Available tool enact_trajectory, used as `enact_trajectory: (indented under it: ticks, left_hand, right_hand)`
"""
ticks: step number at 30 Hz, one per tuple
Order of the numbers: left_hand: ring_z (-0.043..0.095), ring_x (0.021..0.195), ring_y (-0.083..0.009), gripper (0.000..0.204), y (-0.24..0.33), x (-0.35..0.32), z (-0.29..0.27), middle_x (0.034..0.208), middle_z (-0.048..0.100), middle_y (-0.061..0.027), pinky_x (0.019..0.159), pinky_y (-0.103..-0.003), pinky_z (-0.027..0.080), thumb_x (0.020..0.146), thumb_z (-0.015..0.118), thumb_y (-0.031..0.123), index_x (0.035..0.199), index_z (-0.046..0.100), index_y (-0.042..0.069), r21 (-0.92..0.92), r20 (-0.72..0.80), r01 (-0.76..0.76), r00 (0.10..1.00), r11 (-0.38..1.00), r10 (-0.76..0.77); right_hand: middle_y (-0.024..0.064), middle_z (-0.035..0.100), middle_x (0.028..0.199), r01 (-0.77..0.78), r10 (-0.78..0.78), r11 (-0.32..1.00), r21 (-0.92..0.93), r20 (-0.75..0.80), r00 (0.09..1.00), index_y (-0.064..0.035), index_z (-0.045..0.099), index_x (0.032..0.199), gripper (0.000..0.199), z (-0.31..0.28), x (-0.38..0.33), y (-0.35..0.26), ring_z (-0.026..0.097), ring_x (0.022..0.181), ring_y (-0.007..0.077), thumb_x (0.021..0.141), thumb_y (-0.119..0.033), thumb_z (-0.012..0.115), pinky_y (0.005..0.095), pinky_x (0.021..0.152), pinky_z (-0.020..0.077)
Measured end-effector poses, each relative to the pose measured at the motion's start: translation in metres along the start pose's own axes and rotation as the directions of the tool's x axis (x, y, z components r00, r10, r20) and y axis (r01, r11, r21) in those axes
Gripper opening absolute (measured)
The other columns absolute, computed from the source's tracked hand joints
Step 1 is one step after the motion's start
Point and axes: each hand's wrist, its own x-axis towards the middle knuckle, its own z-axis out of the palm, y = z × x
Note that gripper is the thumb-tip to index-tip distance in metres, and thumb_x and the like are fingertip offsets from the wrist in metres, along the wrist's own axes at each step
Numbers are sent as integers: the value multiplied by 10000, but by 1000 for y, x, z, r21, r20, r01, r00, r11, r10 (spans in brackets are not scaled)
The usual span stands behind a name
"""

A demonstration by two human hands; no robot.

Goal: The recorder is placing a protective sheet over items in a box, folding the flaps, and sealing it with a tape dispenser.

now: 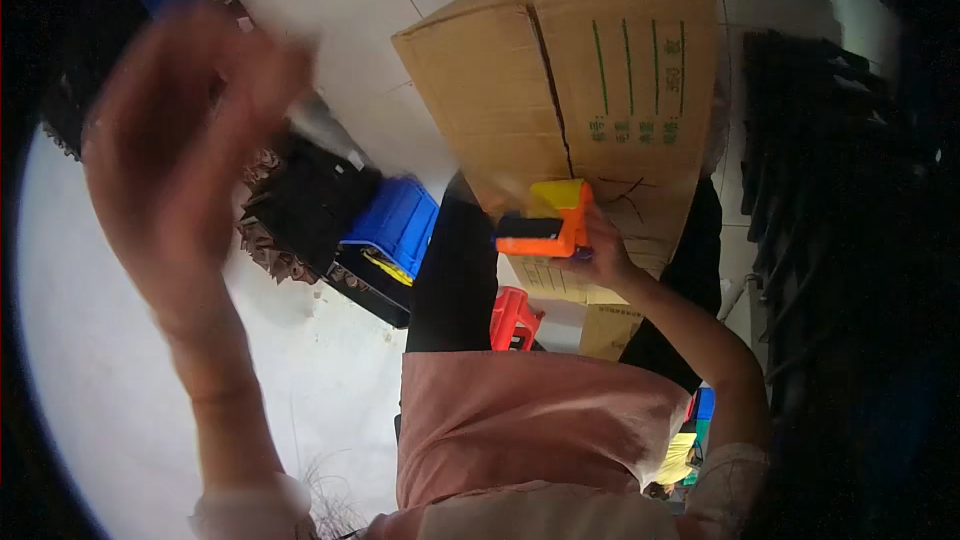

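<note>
Right now the orange-and-yellow tape dispenser (548, 220) sits pressed on the cardboard box (600, 90) near its centre seam, right hand (600, 250) wrapped closed around it. Looks like sealing; next calls for a steady pull. Left hand (180, 140), blurred, raised, fingers spread, empty.

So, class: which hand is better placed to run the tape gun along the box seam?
Probably the right hand: it already grips the orange tape gun against the cardboard box near the seam. The left hand is raised, blurred and away from the box.
</note>
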Motion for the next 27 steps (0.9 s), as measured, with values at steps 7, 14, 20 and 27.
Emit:
enact_trajectory:
  ticks: [7, 14, 20, 27]
  left_hand:
    - [529, 686, -121, 340, -61, 129, 36, 670, 592, -49, 651, -280, 421, 924, 485, 259, 1088, 496, -39, 87, 136, 115, 983, 990, -127]
    - [536, 724, -104, 365, -79, 133, 47, 756, 586, -23, 688, -259, 426, 880, 570, 244, 1105, 499, -33, -95, 381, 50, 924, 994, -10]
    - [531, 697, -89, 348, -52, 123, 13, 760, 593, -8, 688, -251, 430, 797, 652, 96, 1100, 517, -9, -46, 439, 32, 899, 998, -9]
    - [522, 672, -93, 288, -92, 138, 44, 752, 598, -20, 665, -249, 427, 795, 637, 50, 1059, 540, -11, -134, 343, 34, 939, 990, 14]
  right_hand:
    - [170, 597, 972, -192, 202, 978, 83, -138, 970, -3, 592, 1022, 420, 8, 5, -23, 567, 957, 331, 706, -237, 740, 417, 834, 432]
    - [154, 609, 1002, -162, 160, 987, -6, -158, 975, -4, 591, 1041, 415, 13, 7, -29, 565, 972, 339, 713, -210, 739, 417, 849, 433]
    - [161, 604, 1020, -210, 218, 976, 65, -162, 962, 1, 584, 1056, 438, 10, 11, -36, 558, 983, 346, 720, -235, 736, 422, 848, 432]
    - [173, 602, 988, -259, 273, 961, 96, -193, 943, 4, 586, 1048, 439, 17, 6, -35, 563, 955, 344, 725, -256, 729, 419, 816, 433]
